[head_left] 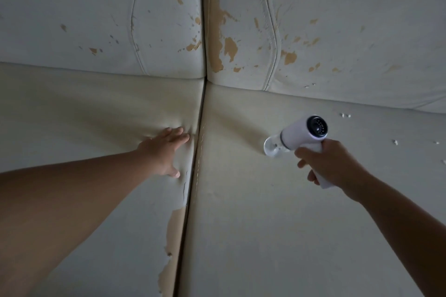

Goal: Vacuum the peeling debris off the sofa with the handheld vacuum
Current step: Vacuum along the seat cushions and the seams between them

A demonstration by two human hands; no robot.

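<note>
A cream leather sofa (265, 212) fills the view, its coating peeled to tan patches on the backrests and along the left seat cushion's edge. My right hand (330, 164) grips the handle of a white handheld vacuum (301, 136). Its clear nozzle points down-left and touches the right seat cushion. Small white flakes of debris (345, 115) lie on that cushion to the right of the vacuum, with more flakes (395, 142) farther right. My left hand (164, 149) presses flat, fingers spread, on the left seat cushion beside the seam.
A dark gap (193, 176) runs between the two seat cushions. Tan peeled strips (173, 236) line the left cushion's edge near me. The backrests (337, 31) rise behind, with a few flakes (310, 85) at their base.
</note>
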